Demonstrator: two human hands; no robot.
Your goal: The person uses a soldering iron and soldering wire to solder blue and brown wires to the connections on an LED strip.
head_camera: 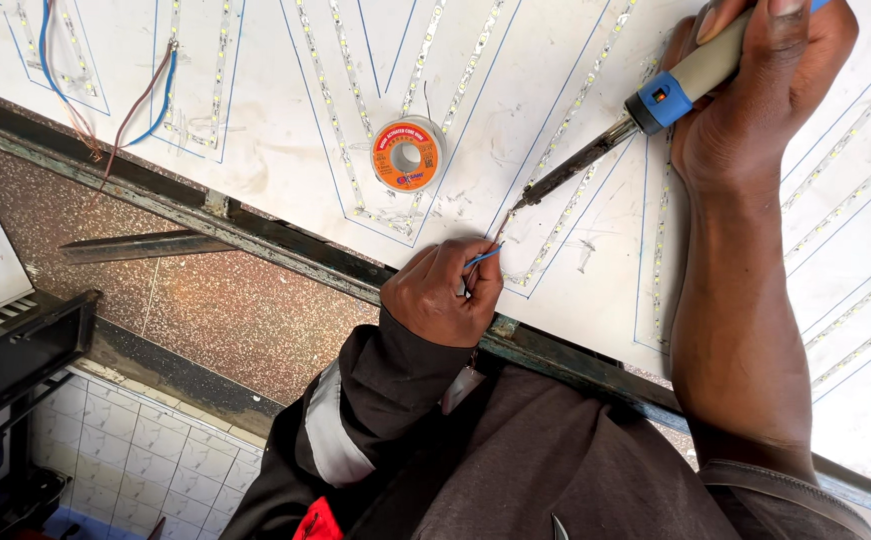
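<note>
My right hand grips a soldering iron with a grey and blue handle; its dark tip reaches down to the end of an LED strip on a white panel. My left hand rests at the panel's lower edge, pinching a thin blue wire whose bare end meets the iron's tip. The strips lie inside blue outlines drawn on the panel.
An orange spool of solder wire lies on the panel, left of the iron's tip. Blue and brown wires hang at the upper left. A dark metal frame runs under the panel's edge, above a speckled floor.
</note>
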